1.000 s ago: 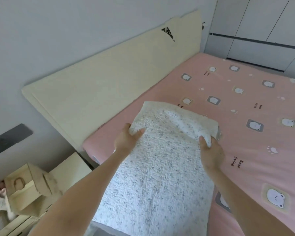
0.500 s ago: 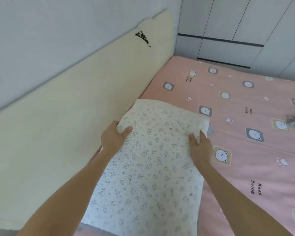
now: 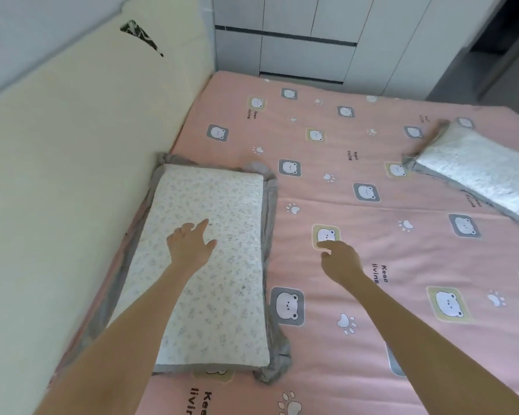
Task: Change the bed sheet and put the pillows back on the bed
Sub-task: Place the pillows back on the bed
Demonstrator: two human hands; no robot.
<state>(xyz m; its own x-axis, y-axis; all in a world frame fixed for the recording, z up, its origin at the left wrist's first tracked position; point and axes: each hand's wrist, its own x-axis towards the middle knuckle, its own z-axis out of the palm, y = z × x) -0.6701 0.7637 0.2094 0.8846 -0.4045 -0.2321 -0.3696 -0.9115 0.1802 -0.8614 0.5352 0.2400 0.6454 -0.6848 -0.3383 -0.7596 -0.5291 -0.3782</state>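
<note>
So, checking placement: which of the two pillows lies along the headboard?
The near pillow by the left hand, lying along the headboard; the far pillow lies at the right, away from it.

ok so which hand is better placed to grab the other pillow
Probably the right. The right hand is free over the pink sheet, on the side nearer the second pillow at the bed's right edge. The left hand is over the first pillow by the headboard, farther off.

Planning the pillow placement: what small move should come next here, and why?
Probably reach the right hand toward the second pillow. The first pillow lies flat along the headboard, with the left hand over it holding nothing; the second lies askew, far from the headboard, and the right hand is empty.
</note>
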